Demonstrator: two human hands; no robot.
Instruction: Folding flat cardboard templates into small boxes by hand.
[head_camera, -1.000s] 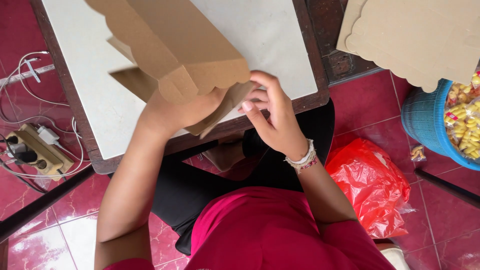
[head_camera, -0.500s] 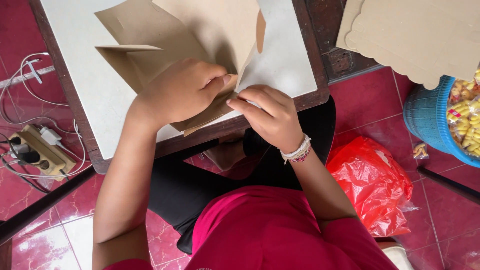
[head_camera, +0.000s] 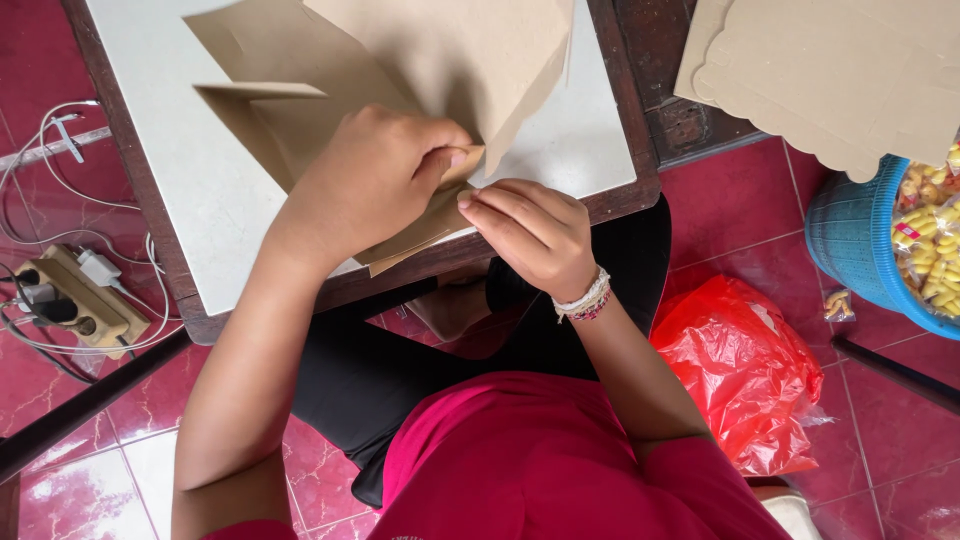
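Over the desk's (head_camera: 200, 200) near edge, both hands are on a brown cardboard box blank (head_camera: 400, 70) — flat matte kraft board w/ folded panels and angled flaps, half-formed, standing up off the pale smooth top. Desk has a dark wood rim. Left hand (head_camera: 370, 180) is clamped on a flap at the blank's lower part, thumb pressing down on the board by the near edge. Right hand (head_camera: 530, 235) sits just beside it, fingers curled together, tips pinching the same flap end; beaded bracelets (head_camera: 585, 300) on that wrist. So the blank lies under and beyond both hands, its bottom corner poking out past the desk's near edge below the left palm.

Around: off the desk's right side, a stack of flat cardboard sheets (head_camera: 850, 70) w/ scalloped edges, well apart from the hands. Below that, a blue woven basket (head_camera: 860, 250) holding yellow snack packs (head_camera: 930, 240). Crinkly red plastic bag (head_camera: 745, 370) on the red tiled floor (head_camera: 740, 200) near the right elbow. Off the desk's left side, a power strip (head_camera: 75, 300) w/ plugs and white cables (head_camera: 60, 150). Raised panels of the blank hide much of the desk's far part.
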